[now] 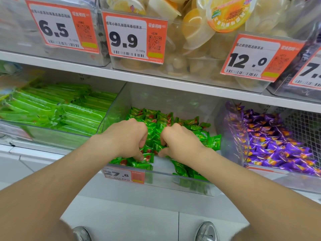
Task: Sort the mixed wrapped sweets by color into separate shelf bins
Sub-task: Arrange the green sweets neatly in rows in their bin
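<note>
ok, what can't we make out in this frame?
Head view:
Left hand and right hand: fingertips buried in green sweets; grip unclear, sweets beneath hidden.
Rightmost price tag: cut by right edge.
27.8 tag: small print blurred.

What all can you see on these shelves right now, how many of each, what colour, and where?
small green wrapped sweets: many, green with red marks, in the middle clear plastic bin, lower shelf
long green wrapped bars: many, bright green, left bin, lower shelf
purple wrapped sweets: many, purple with orange, right bin, lower shelf
pale yellow jelly cups: many, yellow-white, clear bin, upper shelf
orange-and-white price tags: at least five, on bin fronts
grey shoes: two, grey, on the floor at the bottom edge
left hand: one, fingers curled into the green sweets
right hand: one, fingers curled into the same sweets
</note>
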